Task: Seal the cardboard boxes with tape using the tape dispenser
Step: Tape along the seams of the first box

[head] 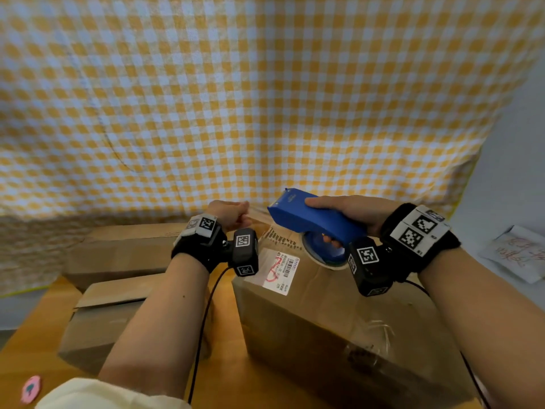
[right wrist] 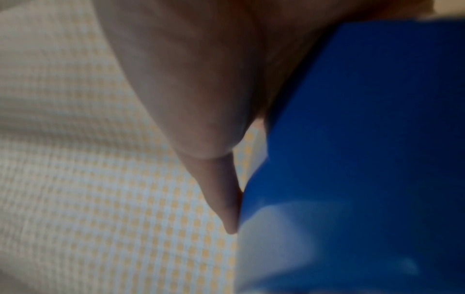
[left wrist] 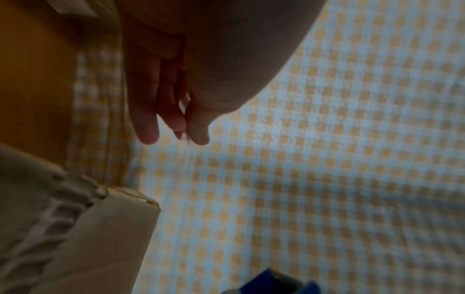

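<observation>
My right hand [head: 320, 220] grips a blue tape dispenser [head: 290, 214] and holds it just above the far end of a brown cardboard box [head: 324, 314] that bears a white shipping label [head: 278, 271]. In the right wrist view my thumb [right wrist: 216, 175] lies along the blue dispenser [right wrist: 352, 159]. My left hand [head: 240, 216] is level with the dispenser's nose and pinches the end of a clear tape strip [head: 259, 212] drawn from it. The left hand's fingertips [left wrist: 176, 123] press together above the box corner [left wrist: 113, 228], and the dispenser [left wrist: 271, 284] shows at the bottom edge.
Two more cardboard boxes [head: 118, 249] [head: 100, 320] sit to the left on the wooden table [head: 38, 335]. A yellow-and-white checked cloth [head: 265, 98] hangs behind. A printed paper bag [head: 516, 252] lies at the right. A pink sticker [head: 30, 389] is on the table's near left.
</observation>
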